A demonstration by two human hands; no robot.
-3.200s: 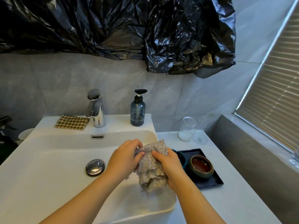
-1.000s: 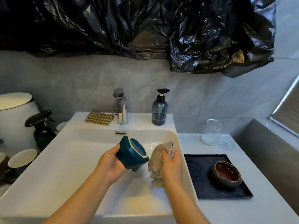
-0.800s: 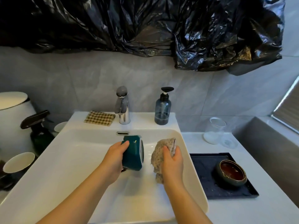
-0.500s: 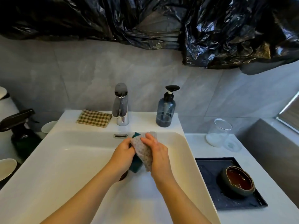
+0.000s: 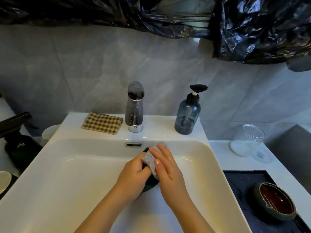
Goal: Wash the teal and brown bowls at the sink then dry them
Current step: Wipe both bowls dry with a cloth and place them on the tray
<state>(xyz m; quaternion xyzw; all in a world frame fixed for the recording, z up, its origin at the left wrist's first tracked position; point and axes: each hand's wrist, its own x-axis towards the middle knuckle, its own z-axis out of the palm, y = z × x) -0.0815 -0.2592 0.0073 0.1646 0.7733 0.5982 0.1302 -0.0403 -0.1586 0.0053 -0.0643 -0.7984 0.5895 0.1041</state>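
Over the white sink basin (image 5: 70, 179), my left hand (image 5: 133, 175) grips the teal bowl (image 5: 150, 184), which is mostly hidden between my hands. My right hand (image 5: 166, 167) presses a speckled grey cloth (image 5: 150, 161) flat against the bowl. The brown bowl (image 5: 276, 201) sits upright on a dark tray (image 5: 239, 180) on the counter to the right of the sink, apart from both hands.
A chrome tap (image 5: 134, 106) and a blue soap pump bottle (image 5: 187, 115) stand on the sink's back ledge, with a folded checked cloth (image 5: 101, 122) left of the tap. A clear jar (image 5: 247, 140) stands at the back right. A dark spray bottle (image 5: 15, 140) is left.
The teal bowl came off the tray into my left hand over the sink. My right hand brought the cloth against it, and both hands moved back toward the tap.
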